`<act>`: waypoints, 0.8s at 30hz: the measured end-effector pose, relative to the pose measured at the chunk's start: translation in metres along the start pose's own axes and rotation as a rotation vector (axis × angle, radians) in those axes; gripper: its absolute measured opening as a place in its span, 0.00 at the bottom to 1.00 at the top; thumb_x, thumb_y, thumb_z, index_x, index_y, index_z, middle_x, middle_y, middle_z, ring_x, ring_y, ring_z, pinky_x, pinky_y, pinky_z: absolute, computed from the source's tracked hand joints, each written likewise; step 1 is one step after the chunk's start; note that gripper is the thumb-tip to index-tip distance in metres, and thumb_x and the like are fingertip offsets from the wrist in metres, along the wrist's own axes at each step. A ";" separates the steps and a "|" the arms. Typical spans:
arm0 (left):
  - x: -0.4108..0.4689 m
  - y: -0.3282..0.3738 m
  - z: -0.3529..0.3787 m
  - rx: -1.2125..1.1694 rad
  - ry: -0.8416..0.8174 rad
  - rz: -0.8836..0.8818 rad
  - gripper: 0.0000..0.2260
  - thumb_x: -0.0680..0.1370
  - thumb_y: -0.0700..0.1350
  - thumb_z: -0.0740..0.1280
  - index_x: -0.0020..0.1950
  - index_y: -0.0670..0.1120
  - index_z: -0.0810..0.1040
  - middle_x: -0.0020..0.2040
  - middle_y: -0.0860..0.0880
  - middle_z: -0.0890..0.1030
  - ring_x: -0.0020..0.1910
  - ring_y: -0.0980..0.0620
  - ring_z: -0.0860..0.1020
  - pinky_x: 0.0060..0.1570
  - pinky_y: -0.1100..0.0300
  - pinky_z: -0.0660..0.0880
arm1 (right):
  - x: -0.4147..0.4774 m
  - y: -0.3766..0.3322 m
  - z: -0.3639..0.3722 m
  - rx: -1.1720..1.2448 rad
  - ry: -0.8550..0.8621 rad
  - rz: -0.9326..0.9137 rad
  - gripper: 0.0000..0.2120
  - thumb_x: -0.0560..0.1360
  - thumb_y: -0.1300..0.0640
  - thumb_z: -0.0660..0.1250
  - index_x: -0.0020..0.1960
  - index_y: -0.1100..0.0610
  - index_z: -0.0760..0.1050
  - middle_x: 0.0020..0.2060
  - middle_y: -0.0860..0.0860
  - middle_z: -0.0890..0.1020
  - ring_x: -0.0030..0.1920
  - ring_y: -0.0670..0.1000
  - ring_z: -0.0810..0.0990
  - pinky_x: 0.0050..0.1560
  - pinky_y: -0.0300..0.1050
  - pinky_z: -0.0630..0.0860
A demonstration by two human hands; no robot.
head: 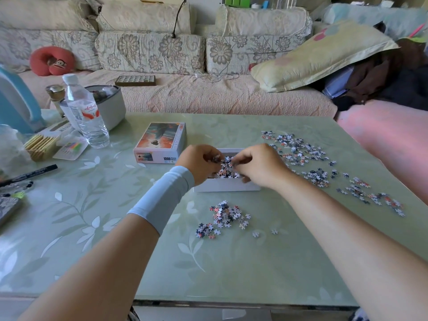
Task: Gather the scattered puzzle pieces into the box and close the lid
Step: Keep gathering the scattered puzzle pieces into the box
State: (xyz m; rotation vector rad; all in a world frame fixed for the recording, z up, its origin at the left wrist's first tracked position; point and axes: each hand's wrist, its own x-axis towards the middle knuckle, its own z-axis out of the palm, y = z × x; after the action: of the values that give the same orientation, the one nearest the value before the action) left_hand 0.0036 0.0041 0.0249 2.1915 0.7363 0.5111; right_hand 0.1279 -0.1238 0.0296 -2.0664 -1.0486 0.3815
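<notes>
A white open box (228,186) sits mid-table with a heap of puzzle pieces (225,169) inside. My left hand (196,162) and my right hand (260,166) are both over the box, fingers curled, each pinching pieces above the heap. The printed lid (162,142) lies just left of and behind the box. A small pile of pieces (223,216) lies on the table in front of the box. A wide scatter of pieces (298,149) spreads to the right, and more pieces (370,195) trail toward the right edge.
A water bottle (84,112), a grey pot (108,107), a blue jug (16,100), card stacks (40,145) and a black pen (30,174) crowd the table's left side. A sofa (185,89) runs behind the green floral table (115,228).
</notes>
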 end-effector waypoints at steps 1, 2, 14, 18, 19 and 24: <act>0.004 -0.002 0.001 0.001 0.047 0.000 0.07 0.71 0.39 0.73 0.46 0.50 0.83 0.34 0.54 0.81 0.27 0.61 0.76 0.30 0.71 0.72 | 0.004 0.000 0.000 -0.015 0.059 -0.019 0.05 0.71 0.61 0.73 0.42 0.51 0.83 0.35 0.50 0.85 0.30 0.50 0.84 0.40 0.45 0.82; 0.008 -0.005 0.003 -0.004 0.081 -0.004 0.08 0.72 0.40 0.72 0.47 0.50 0.83 0.35 0.53 0.81 0.30 0.59 0.77 0.31 0.69 0.73 | 0.008 0.002 0.002 -0.043 0.108 -0.039 0.05 0.71 0.60 0.74 0.44 0.51 0.84 0.36 0.49 0.85 0.31 0.48 0.83 0.40 0.42 0.79; -0.003 -0.011 -0.001 0.253 -0.082 0.217 0.13 0.74 0.39 0.70 0.55 0.53 0.81 0.55 0.53 0.78 0.49 0.54 0.79 0.54 0.60 0.75 | 0.008 0.017 0.002 -0.224 -0.025 -0.211 0.09 0.76 0.60 0.69 0.52 0.50 0.85 0.47 0.45 0.85 0.44 0.45 0.80 0.46 0.38 0.73; -0.023 -0.004 0.001 0.367 -0.200 0.277 0.08 0.73 0.42 0.72 0.50 0.53 0.82 0.50 0.53 0.78 0.44 0.53 0.78 0.51 0.58 0.76 | -0.011 0.002 -0.005 -0.311 -0.232 -0.188 0.04 0.74 0.56 0.70 0.45 0.48 0.83 0.37 0.43 0.82 0.39 0.46 0.79 0.40 0.37 0.75; -0.028 -0.003 0.004 0.388 -0.264 0.272 0.08 0.73 0.43 0.72 0.51 0.53 0.82 0.51 0.53 0.78 0.45 0.53 0.78 0.52 0.58 0.76 | -0.016 0.000 -0.007 -0.379 -0.317 -0.145 0.02 0.74 0.54 0.71 0.44 0.48 0.83 0.36 0.44 0.81 0.37 0.48 0.79 0.38 0.40 0.77; -0.043 -0.007 0.031 0.550 -0.462 0.193 0.27 0.69 0.62 0.72 0.66 0.57 0.72 0.65 0.51 0.70 0.63 0.50 0.69 0.64 0.51 0.70 | -0.042 0.008 -0.013 -0.604 -0.609 0.111 0.14 0.68 0.52 0.77 0.52 0.52 0.78 0.42 0.51 0.80 0.36 0.55 0.83 0.31 0.51 0.83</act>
State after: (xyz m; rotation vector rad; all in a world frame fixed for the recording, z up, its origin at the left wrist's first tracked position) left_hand -0.0141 -0.0356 -0.0054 2.7667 0.4444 -0.1394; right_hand 0.1140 -0.1659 0.0294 -2.6291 -1.5496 0.8760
